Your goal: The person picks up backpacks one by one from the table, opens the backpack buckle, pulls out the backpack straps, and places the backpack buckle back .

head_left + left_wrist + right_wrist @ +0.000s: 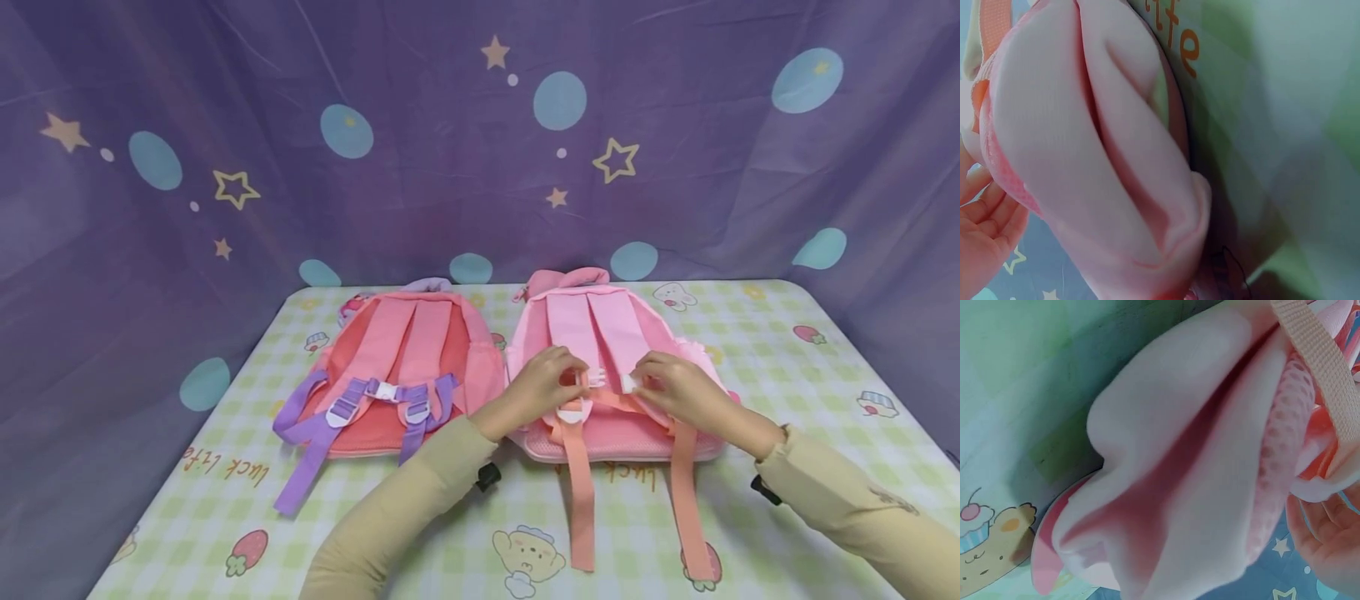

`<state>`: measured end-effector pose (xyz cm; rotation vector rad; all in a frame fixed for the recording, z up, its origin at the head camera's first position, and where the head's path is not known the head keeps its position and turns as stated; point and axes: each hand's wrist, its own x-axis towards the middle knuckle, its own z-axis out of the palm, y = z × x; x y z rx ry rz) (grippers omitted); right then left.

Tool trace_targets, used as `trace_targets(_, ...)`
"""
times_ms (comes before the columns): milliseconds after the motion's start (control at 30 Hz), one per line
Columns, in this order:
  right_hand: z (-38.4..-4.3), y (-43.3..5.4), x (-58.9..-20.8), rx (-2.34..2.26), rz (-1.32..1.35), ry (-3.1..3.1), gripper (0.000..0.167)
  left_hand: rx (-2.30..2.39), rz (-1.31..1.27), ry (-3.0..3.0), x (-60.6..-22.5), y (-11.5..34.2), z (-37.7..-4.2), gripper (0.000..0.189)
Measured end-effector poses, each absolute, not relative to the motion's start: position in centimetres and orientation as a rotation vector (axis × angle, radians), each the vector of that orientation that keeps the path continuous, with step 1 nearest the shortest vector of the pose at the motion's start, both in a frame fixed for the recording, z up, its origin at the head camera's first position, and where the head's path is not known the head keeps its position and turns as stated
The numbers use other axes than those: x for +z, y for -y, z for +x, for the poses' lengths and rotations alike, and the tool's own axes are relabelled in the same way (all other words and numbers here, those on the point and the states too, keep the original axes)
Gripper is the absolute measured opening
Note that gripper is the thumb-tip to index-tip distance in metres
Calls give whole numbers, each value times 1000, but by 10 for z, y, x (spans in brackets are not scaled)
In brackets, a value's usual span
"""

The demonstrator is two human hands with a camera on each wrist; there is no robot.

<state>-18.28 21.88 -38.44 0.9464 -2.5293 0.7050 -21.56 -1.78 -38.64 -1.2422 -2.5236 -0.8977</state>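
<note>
Head view: pink backpack (626, 443) lies on the worktop (637, 533), beside coral backpack (408, 350)
Left hand (546, 383): pinching pronged buckle half (597, 377)
Right hand (678, 389): pinching white buckle socket (627, 384)
Buckle gap: halves apart

- Curtain (450, 183): purple, rear and both sides; printed stars (495, 52), blue ovals (559, 100).
- Cloth (637, 525): green-and-white check; strawberries (249, 550), lettering (242, 467) printed.

Two backpacks (600, 346), two chest buckles (386, 392), two orange strap ends (581, 508), one tablecloth (810, 392).

The left wrist view crops the left hand (986, 234).
</note>
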Motion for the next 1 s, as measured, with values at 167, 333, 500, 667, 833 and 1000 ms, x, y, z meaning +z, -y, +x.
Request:
trace_targets(167, -183, -221, -388, 714, 940, 2510, 23, -925, -1232, 2509, -387, 23, -215, 23)
trace_targets(333, -184, -221, -388, 748, 943, 2534, 21, -981, -1231, 2496, -386, 27, -215, 23)
trace_targets(500, -185, -222, -391, 774, 948, 2555, 20, -1016, -1212, 2507, -386, 31, -215, 22)
trace_targets(667, -186, -223, -394, 789, 937, 2586, 18, -1038, -1190, 2526, -386, 35, -214, 23)
trace_targets(833, -186, -222, -394, 808, 890, 2672, 16, -1108, -1165, 2562, -385, 37, -214, 23)
trace_targets(1000, -186, -221, -392, 824, 852, 2751, 17, -1144, -1154, 2577, -385, 39, -213, 23)
